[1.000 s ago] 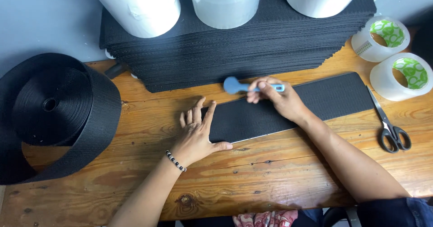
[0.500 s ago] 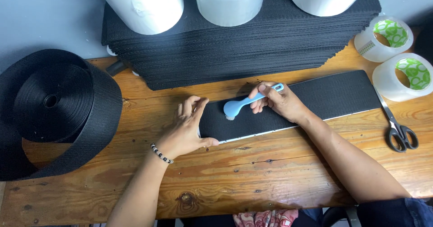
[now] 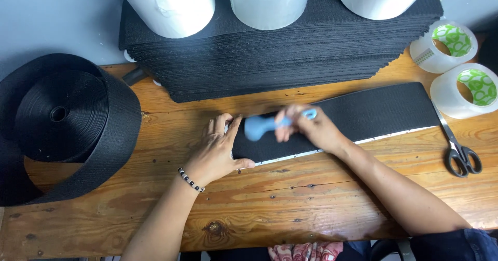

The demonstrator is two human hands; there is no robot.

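Note:
A long black strip (image 3: 373, 113) lies across the wooden table (image 3: 290, 214). My left hand (image 3: 218, 149), with a beaded bracelet at the wrist, presses flat on the strip's left end, fingers spread. My right hand (image 3: 311, 128) grips a light blue tool (image 3: 262, 127) by its handle. The tool's rounded head rests on the strip just right of my left fingers. The tool and right hand are motion-blurred.
A tall stack of black sheets (image 3: 280, 53) fills the back, with white rolls (image 3: 171, 1) on top. A big coil of black webbing (image 3: 62, 121) sits at left. Two tape rolls (image 3: 464, 87) and scissors (image 3: 459, 149) lie at right.
The blue tool has slid from the strip's upper edge down and left toward my left hand. My left hand has shifted slightly left along the strip's end.

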